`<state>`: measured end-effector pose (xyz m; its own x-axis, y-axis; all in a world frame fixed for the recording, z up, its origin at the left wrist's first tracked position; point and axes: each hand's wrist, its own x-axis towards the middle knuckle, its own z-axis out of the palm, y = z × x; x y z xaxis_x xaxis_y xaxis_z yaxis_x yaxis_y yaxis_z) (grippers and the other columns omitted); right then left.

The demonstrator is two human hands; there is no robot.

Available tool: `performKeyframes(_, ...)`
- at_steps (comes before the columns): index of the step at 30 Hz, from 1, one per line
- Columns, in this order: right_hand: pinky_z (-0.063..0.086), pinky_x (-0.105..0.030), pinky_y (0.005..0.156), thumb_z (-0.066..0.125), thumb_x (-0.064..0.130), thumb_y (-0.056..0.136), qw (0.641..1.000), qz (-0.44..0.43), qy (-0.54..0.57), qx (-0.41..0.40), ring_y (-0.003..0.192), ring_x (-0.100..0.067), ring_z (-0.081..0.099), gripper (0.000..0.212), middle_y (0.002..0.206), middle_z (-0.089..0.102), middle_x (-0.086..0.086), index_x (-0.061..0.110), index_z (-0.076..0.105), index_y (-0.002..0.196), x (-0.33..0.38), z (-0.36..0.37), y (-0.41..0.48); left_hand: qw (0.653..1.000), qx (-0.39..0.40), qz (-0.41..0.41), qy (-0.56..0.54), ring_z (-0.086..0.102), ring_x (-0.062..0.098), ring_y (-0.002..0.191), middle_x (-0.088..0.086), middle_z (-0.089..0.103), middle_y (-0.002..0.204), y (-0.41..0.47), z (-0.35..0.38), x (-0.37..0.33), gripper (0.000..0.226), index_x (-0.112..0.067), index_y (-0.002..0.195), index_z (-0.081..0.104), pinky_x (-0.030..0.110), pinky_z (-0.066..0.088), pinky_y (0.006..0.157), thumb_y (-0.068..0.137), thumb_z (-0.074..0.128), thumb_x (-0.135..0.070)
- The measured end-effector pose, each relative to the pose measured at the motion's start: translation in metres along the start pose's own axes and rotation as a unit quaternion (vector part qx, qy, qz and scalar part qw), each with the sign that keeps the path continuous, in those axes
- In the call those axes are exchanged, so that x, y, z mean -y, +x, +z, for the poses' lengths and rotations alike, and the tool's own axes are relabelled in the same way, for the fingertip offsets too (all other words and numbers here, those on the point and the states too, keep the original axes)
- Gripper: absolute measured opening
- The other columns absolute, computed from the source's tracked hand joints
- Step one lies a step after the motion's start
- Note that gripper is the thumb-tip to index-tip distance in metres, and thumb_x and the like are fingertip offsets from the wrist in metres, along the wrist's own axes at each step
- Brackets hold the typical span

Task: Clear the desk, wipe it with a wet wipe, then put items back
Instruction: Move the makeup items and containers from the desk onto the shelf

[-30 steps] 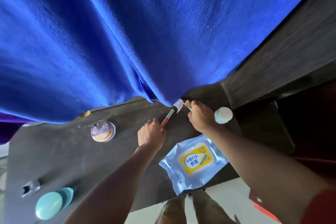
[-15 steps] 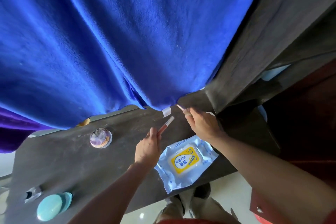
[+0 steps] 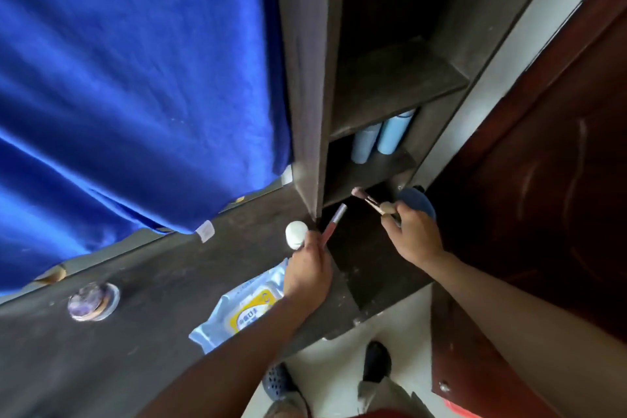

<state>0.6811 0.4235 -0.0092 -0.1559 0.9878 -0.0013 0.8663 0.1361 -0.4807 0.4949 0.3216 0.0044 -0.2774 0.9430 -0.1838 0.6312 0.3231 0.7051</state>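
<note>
A pale blue plastic wet-wipe pack (image 3: 234,312) with a yellow label lies on the dark dusty desk (image 3: 152,299), right beneath the left wrist. The forearm hides part of it, and its print is too blurred to read. The left hand (image 3: 307,270) grips a slim red tube with a silvery cap (image 3: 334,222). The right hand (image 3: 415,237) grips a small pink-tipped makeup brush (image 3: 368,201). Beyond both hands, two light blue bottles (image 3: 380,139) stand on a shelf.

Head-worn view, down onto desk (image 3: 163,295)
</note>
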Motion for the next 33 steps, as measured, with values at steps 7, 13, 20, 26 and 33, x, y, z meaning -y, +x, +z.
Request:
performKeyframes(7, 0.047, -0.042, 0.073, 0.054, 0.035, 0.092, 0.994, 0.006, 0.091, 0.067, 0.088, -0.039, 0.062, 0.032, 0.086, 0.068, -0.02, 0.004, 0.058, 0.086, -0.005, 0.0, 0.08, 0.963, -0.078, -0.213, -0.145, 0.059, 0.039, 0.1, 0.02, 0.061, 0.108, 0.069, 0.057, -0.057, 0.022, -0.005, 0.115, 0.04, 0.041, 0.045, 0.082, 0.095, 0.039, -0.014)
performKeyframes(13, 0.039, -0.035, 0.07, 0.055, 0.039, 0.09, 0.991, -0.003, 0.075, 0.113, 0.097, -0.038, 0.059, 0.031, 0.1, 0.066, -0.019, 0.008, 0.058, 0.096, 0.01, 0.028, 0.108, 0.933, -0.137, -0.296, -0.15, 0.055, 0.038, 0.107, 0.021, 0.06, 0.114, 0.095, 0.071, -0.065, 0.026, -0.002, 0.113, 0.042, 0.036, 0.04, 0.081, 0.092, 0.049, -0.017)
performKeyframes(20, 0.049, -0.036, 0.073, 0.059, 0.01, 0.08, 0.984, -0.044, 0.155, 0.081, 0.088, -0.037, 0.063, 0.023, 0.096, 0.068, -0.019, 0.006, 0.06, 0.103, 0.004, 0.028, 0.109, 0.928, -0.192, -0.239, -0.214, 0.063, 0.025, 0.081, 0.003, 0.064, 0.085, 0.088, 0.093, -0.054, 0.029, -0.022, 0.096, 0.045, 0.041, 0.053, 0.077, 0.08, 0.054, 0.0)
performKeyframes(26, 0.041, -0.033, 0.067, 0.064, 0.031, 0.087, 0.99, -0.047, 0.098, 0.09, 0.087, -0.039, 0.062, 0.03, 0.093, 0.068, -0.021, 0.002, 0.064, 0.094, 0.008, 0.028, 0.129, 0.904, -0.246, -0.247, -0.246, 0.067, 0.02, 0.057, 0.002, 0.067, 0.065, 0.106, 0.095, -0.052, 0.026, -0.027, 0.073, 0.045, 0.044, 0.058, 0.063, 0.08, 0.069, -0.02)
performKeyframes(33, 0.033, -0.031, 0.066, 0.054, 0.037, 0.089, 0.991, -0.031, 0.089, 0.092, 0.092, -0.04, 0.059, 0.039, 0.096, 0.066, -0.023, 0.0, 0.063, 0.092, 0.004, 0.013, 0.121, 0.896, -0.245, -0.27, -0.255, 0.066, 0.018, 0.049, 0.003, 0.066, 0.069, 0.106, 0.093, -0.058, 0.027, -0.025, 0.072, 0.046, 0.042, 0.059, 0.062, 0.078, 0.073, -0.023)
